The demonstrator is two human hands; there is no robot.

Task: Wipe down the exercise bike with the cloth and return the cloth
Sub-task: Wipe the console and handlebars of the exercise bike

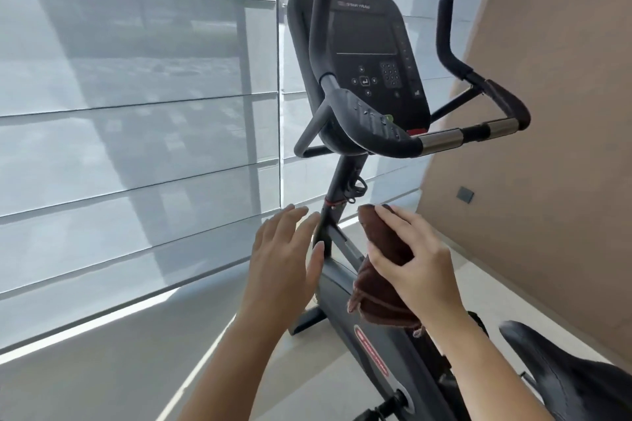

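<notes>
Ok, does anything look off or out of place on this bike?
The handlebar bend on the wall side looks wrapped in something brown, like the cloth in the right hand; I can't tell what it is. A thin cable dangles loosely off the post.

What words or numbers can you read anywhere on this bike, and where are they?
"STAR TRAC": top of the console.
Red oval label on the lower frame: too blurred to read.
Keypad keys: too small to read.
</notes>
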